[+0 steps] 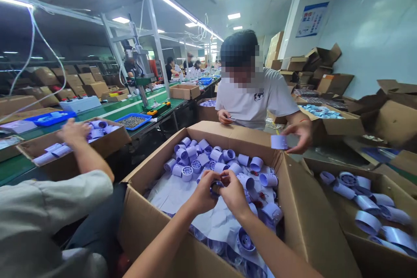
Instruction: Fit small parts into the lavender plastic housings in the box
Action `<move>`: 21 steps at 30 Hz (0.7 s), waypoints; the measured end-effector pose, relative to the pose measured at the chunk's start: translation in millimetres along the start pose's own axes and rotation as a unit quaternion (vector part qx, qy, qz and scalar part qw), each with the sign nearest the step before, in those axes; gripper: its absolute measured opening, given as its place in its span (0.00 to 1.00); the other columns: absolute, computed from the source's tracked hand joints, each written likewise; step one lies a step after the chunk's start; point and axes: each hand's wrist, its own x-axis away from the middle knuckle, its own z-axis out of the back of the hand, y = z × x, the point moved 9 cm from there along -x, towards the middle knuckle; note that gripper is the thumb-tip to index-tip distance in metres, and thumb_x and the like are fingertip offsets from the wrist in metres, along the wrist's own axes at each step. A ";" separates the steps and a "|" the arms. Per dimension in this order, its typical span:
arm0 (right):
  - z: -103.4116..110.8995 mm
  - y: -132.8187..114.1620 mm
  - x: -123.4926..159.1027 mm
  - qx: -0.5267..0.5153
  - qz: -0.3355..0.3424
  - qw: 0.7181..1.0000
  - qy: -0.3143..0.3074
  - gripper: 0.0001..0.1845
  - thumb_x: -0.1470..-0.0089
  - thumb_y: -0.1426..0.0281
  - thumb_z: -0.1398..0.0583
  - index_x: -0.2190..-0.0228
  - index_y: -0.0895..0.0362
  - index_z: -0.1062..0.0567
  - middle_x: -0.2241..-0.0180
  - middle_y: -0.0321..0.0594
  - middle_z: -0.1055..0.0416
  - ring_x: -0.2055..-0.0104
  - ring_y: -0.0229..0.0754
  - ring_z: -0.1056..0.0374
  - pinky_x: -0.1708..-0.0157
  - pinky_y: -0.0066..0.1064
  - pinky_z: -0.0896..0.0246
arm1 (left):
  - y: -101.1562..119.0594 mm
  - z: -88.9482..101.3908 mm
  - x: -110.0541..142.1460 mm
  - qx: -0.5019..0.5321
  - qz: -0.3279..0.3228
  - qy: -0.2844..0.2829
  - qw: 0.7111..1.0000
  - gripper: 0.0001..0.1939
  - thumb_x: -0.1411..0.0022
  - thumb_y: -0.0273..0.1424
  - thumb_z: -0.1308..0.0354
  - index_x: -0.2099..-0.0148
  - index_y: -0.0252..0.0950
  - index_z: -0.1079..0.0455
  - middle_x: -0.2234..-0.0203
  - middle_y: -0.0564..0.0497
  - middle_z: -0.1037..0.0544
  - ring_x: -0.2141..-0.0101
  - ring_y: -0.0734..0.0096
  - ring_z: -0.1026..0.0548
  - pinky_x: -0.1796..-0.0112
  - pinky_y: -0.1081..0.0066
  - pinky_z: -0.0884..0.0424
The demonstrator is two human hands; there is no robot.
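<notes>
My left hand and my right hand meet over a large open cardboard box. Together they pinch one small lilac plastic ring-shaped part, fingers curled round it. Below them the box holds several lilac cylindrical plastic parts lying on white paper, some with red wires.
A person in a white T-shirt faces me across the box, holding a lilac part. Another person's arm reaches left into a smaller box. A box of parts sits right. A green conveyor bench runs left.
</notes>
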 end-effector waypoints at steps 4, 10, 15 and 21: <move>-4.0 4.7 0.0 -0.037 -0.004 0.999 0.028 0.16 0.71 0.77 0.42 0.72 0.55 0.32 0.75 0.33 0.30 0.69 0.44 0.31 0.67 0.33 0.38 | -3.5 3.8 -0.1 -0.008 0.011 0.027 1.000 0.23 0.62 0.13 0.49 0.62 0.39 0.38 0.67 0.51 0.29 0.62 0.65 0.33 0.61 0.67 0.33; -16.2 15.9 -4.7 -0.080 -0.033 0.996 -0.021 0.18 0.71 0.78 0.43 0.70 0.56 0.30 0.70 0.37 0.26 0.64 0.45 0.30 0.64 0.33 0.36 | -6.6 4.1 1.5 0.015 0.011 0.033 0.999 0.24 0.63 0.13 0.49 0.61 0.39 0.39 0.65 0.50 0.30 0.61 0.65 0.31 0.60 0.65 0.32; -16.4 14.7 -7.0 -0.057 -0.011 0.998 -0.036 0.15 0.71 0.78 0.41 0.73 0.56 0.28 0.71 0.37 0.25 0.64 0.46 0.30 0.63 0.34 0.36 | -5.2 3.8 1.8 0.008 0.011 0.016 1.000 0.22 0.61 0.15 0.47 0.63 0.39 0.39 0.65 0.50 0.30 0.62 0.65 0.31 0.60 0.65 0.32; -16.1 7.9 -7.1 -0.032 0.000 0.999 -0.021 0.15 0.71 0.79 0.41 0.73 0.56 0.30 0.73 0.36 0.27 0.65 0.45 0.31 0.64 0.34 0.38 | -7.4 8.6 0.6 0.016 0.033 0.009 0.999 0.20 0.61 0.17 0.43 0.64 0.39 0.39 0.65 0.50 0.30 0.62 0.63 0.30 0.60 0.62 0.31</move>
